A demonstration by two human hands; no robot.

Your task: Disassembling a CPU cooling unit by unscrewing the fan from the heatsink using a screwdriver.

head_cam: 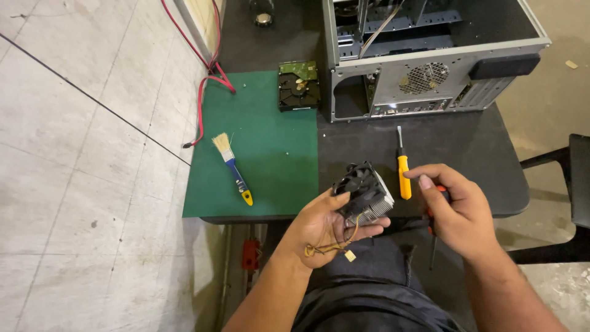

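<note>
My left hand (319,230) holds a black cooler fan with a metal heatsink (364,192), palm up, just in front of the table edge. Its thin coloured wires with a small white plug (349,254) hang over my palm. My right hand (458,212) is closed around a screwdriver with a red handle (440,192); its shaft points down past my wrist. A yellow-handled screwdriver (403,175) lies on the black table between both hands, next to my right fingers.
An open grey computer case (430,74) stands at the back of the black table (479,154). A hard drive (298,86) and a blue-and-yellow brush (233,167) lie on a green mat (270,147). Red cables (209,74) hang at the left. A black chair (571,197) stands at the right.
</note>
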